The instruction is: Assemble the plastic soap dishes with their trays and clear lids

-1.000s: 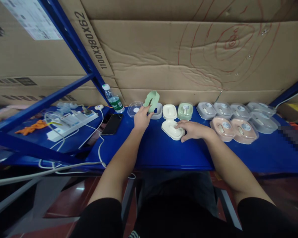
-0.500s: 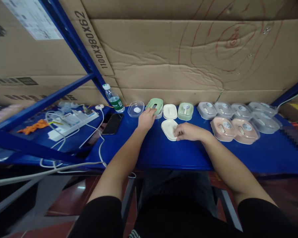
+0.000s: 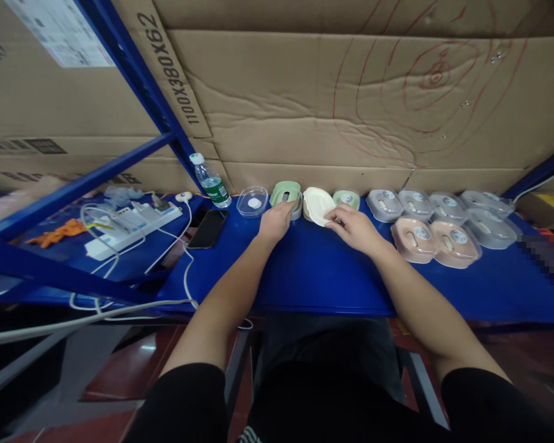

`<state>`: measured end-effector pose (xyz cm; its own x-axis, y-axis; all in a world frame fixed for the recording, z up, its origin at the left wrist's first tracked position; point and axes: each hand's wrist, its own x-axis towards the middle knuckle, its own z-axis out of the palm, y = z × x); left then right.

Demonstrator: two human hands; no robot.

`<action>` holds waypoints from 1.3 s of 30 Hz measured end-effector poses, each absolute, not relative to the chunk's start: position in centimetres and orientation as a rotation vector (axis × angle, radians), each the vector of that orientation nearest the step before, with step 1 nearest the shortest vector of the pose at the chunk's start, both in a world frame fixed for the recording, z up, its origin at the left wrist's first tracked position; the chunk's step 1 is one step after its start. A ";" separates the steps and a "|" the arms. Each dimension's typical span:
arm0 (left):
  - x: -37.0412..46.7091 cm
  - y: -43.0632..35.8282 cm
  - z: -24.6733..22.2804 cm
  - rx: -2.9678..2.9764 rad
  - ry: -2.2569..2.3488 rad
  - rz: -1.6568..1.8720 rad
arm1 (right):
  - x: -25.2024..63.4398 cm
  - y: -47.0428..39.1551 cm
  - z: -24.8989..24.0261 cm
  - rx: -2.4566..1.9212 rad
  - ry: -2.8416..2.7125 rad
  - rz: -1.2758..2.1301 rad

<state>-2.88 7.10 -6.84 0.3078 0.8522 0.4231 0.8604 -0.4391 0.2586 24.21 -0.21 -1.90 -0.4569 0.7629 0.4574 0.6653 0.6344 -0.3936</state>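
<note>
My right hand (image 3: pixel 351 227) pinches the near edge of a shallow cream tray (image 3: pixel 320 207) with rounded corners. It is held tilted over another cream piece, which it mostly hides. My left hand (image 3: pixel 276 223) is closed on the front right side of a green box (image 3: pixel 285 191), which has a dark slot in its top and a pale base. Left of that lies a clear lid (image 3: pixel 252 203) with a white round sticker. To the right, partly behind my right hand, stands a lidded green box (image 3: pixel 348 199) with a label.
Several grey lidded boxes (image 3: pixel 385 206) and two pink lidded boxes (image 3: pixel 455 244) stand on the right of the blue table (image 3: pixel 323 283). At left are a water bottle (image 3: pixel 215 184), a phone (image 3: pixel 207 229) and a power strip (image 3: pixel 133 231) with cables. Cardboard (image 3: pixel 281 92) walls the back.
My right hand has lifted the cream tray off the table and moved it away from me, over the other cream piece. The left hand stays at the green box.
</note>
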 end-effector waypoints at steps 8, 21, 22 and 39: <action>-2.8 7.3 -7.1 -2.584 -1.575 -0.863 | 21.0 1.4 -3.0 -1.522 -2.418 -0.109; -2.8 6.9 -6.7 -2.556 -1.612 -0.911 | 20.2 2.7 -5.9 -1.515 -2.319 -0.041; -2.9 6.9 -6.7 -2.530 -1.631 -0.919 | 20.2 2.7 -6.0 -1.518 -2.318 -0.043; -4.0 6.4 -4.9 -2.210 -1.900 -1.061 | 20.3 2.9 -6.4 -1.644 -2.316 -0.075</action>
<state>-4.04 6.43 -4.95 0.0161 0.8589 0.5119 0.8864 -0.2491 0.3902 20.29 2.90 -6.38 -0.3003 0.9145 0.2712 0.9300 0.3439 -0.1296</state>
